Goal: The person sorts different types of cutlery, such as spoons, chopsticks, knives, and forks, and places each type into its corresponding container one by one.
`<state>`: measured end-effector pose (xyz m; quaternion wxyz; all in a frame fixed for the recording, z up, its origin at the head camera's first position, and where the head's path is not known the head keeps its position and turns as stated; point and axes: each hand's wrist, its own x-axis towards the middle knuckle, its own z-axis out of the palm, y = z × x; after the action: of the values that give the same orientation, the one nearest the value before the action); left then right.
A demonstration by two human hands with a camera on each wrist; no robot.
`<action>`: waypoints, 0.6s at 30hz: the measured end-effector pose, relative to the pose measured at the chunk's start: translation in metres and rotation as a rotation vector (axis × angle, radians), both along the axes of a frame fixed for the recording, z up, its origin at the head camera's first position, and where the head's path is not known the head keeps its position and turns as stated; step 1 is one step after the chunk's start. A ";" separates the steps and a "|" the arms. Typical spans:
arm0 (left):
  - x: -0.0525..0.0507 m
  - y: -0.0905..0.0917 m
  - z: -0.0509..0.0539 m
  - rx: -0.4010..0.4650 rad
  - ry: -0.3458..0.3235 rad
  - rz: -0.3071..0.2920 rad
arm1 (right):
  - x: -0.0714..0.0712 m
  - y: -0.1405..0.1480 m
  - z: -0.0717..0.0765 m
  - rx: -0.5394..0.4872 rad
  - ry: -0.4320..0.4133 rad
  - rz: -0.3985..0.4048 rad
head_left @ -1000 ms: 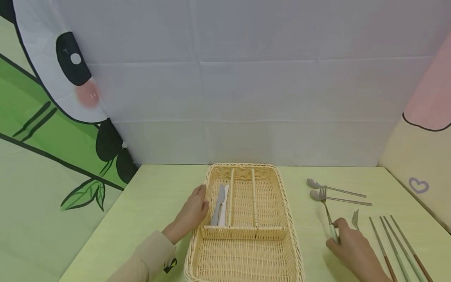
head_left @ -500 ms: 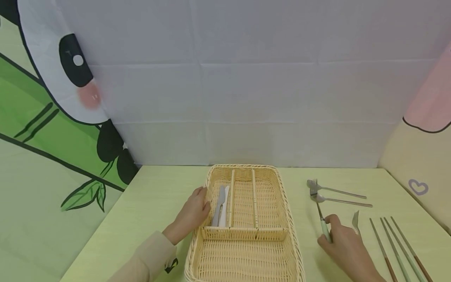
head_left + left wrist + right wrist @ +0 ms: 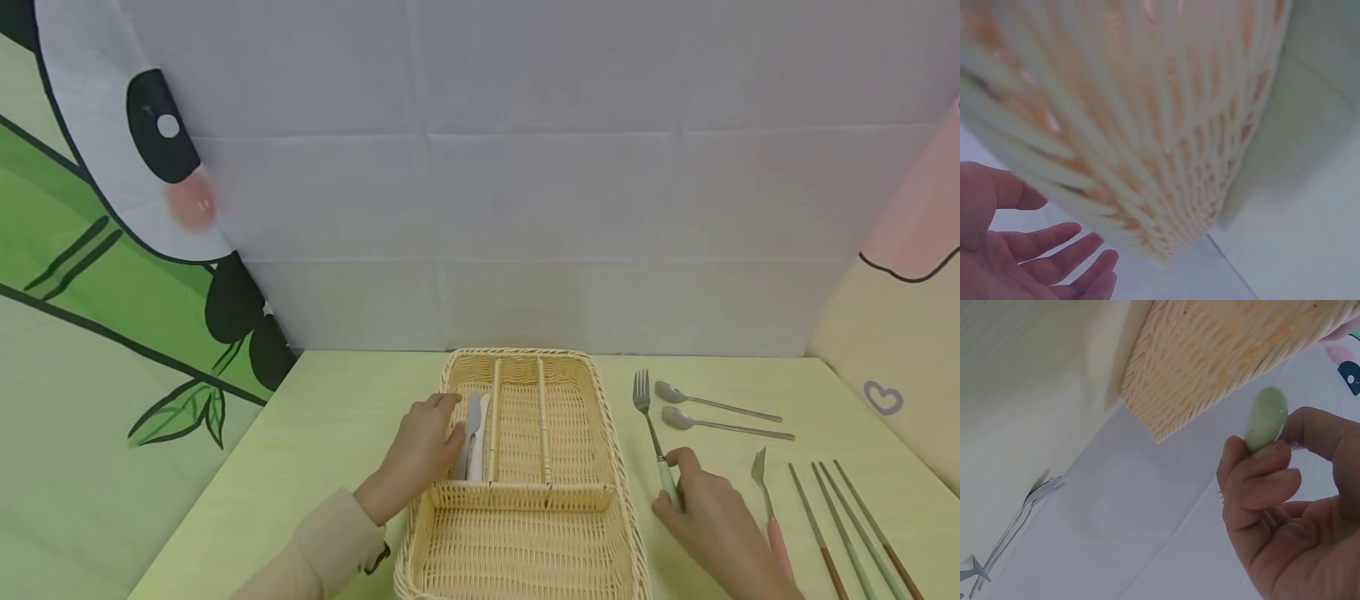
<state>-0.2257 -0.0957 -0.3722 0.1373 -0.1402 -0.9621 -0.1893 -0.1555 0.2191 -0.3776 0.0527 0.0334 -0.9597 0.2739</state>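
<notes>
With the right grip [image 3: 714, 523] pinching the fork [image 3: 666, 475] and the left grip [image 3: 416, 446] spread, clearing the basket [image 3: 517, 546] likely needed height.

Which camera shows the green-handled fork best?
The head view: there the green-handled fork shows its tines, neck and part of its handle. The right wrist view shows mainly the handle's end; the left wrist view, none of it.

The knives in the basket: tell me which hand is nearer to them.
Left. The left hand is at the left rim of the basket, just left of the knives; the right hand is beyond the opposite rim, holding the green-handled fork.
</notes>
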 end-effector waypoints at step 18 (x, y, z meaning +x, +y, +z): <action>0.021 0.020 0.032 0.070 -0.058 -0.176 | 0.001 -0.026 0.008 0.017 0.081 0.044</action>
<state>-0.2050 -0.0757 -0.3405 0.0973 -0.2136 -0.9424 -0.2381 -0.1546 0.1932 -0.3697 0.0852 0.0661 -0.9581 0.2655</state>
